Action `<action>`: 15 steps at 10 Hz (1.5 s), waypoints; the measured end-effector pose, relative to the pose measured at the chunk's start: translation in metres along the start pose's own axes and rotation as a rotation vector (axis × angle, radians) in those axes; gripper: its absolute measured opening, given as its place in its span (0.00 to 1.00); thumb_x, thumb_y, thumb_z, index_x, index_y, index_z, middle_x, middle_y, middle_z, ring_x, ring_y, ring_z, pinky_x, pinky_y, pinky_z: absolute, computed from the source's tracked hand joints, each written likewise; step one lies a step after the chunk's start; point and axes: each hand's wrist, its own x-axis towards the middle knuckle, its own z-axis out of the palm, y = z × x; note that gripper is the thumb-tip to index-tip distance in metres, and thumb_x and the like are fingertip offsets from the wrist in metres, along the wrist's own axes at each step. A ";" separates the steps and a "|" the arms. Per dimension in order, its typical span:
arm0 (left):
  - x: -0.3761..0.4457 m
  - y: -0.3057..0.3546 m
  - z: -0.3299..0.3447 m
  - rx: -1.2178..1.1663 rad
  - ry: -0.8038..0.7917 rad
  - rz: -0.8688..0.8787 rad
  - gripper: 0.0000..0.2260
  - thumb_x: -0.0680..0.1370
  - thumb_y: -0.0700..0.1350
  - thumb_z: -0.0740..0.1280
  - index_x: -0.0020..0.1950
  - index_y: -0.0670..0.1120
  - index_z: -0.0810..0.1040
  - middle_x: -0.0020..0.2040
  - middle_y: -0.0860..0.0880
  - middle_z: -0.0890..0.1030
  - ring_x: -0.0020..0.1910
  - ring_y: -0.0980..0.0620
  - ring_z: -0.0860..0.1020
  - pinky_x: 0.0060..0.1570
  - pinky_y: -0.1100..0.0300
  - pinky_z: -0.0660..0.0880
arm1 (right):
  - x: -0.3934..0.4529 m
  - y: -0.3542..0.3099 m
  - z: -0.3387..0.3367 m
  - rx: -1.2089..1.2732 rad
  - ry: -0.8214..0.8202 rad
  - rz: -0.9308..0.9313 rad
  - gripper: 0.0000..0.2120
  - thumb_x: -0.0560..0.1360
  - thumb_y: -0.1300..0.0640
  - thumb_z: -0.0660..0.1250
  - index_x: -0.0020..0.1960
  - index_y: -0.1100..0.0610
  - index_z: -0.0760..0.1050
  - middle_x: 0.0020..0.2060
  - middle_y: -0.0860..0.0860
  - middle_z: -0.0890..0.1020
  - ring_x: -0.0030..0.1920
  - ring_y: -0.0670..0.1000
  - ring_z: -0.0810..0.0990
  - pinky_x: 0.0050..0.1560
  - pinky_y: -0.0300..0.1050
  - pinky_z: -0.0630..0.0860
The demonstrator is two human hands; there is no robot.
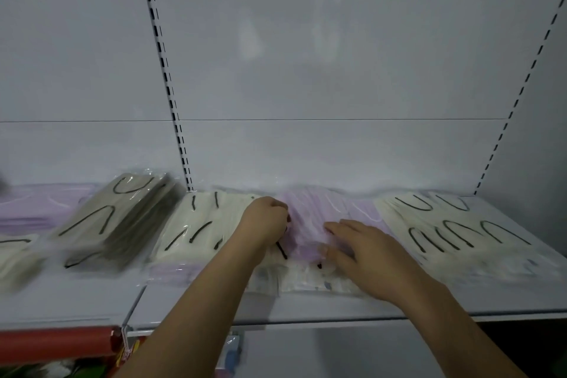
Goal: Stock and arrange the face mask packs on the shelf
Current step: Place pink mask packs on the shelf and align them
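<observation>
Glossy clear plastic wrap on the face mask packs (310,218); smooth matt shelf (337,305).

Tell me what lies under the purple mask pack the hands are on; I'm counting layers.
Under the purple mask pack, cream packs with black ear loops stick out at the front edge. The right hand and left hand cover part of it, so how many lie beneath cannot be seen.

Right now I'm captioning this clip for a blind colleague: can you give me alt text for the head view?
Two bare hands work on a purple mask pack on a white shelf: the left hand grips its left edge with curled fingers, the right hand lies flat on it. Cream packs flank it, and a grey stack sits further left.
</observation>
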 end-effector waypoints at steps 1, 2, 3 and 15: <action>0.002 0.000 -0.002 -0.084 0.001 0.006 0.11 0.80 0.36 0.58 0.57 0.43 0.78 0.53 0.44 0.84 0.52 0.41 0.83 0.56 0.46 0.80 | 0.003 0.005 0.001 0.059 0.018 0.002 0.28 0.79 0.34 0.48 0.73 0.44 0.69 0.68 0.43 0.76 0.66 0.47 0.75 0.60 0.41 0.71; 0.005 0.000 -0.004 -0.166 0.011 -0.022 0.07 0.79 0.36 0.59 0.53 0.42 0.75 0.52 0.44 0.80 0.50 0.40 0.83 0.54 0.45 0.82 | 0.003 0.005 0.002 0.103 0.052 0.033 0.30 0.79 0.34 0.47 0.70 0.48 0.73 0.63 0.44 0.79 0.61 0.47 0.77 0.54 0.40 0.70; 0.004 -0.002 -0.003 -0.009 0.028 -0.013 0.03 0.78 0.38 0.60 0.44 0.44 0.70 0.42 0.44 0.76 0.41 0.44 0.80 0.44 0.50 0.81 | 0.002 0.002 -0.001 0.103 0.069 0.056 0.26 0.81 0.38 0.50 0.66 0.53 0.75 0.59 0.48 0.81 0.58 0.49 0.78 0.50 0.39 0.66; -0.003 0.009 0.004 -0.210 -0.005 -0.022 0.23 0.79 0.37 0.58 0.74 0.35 0.66 0.39 0.47 0.72 0.34 0.49 0.75 0.42 0.58 0.78 | 0.001 -0.012 0.004 -0.013 0.015 0.055 0.33 0.72 0.31 0.65 0.70 0.48 0.69 0.65 0.45 0.76 0.61 0.49 0.77 0.59 0.45 0.74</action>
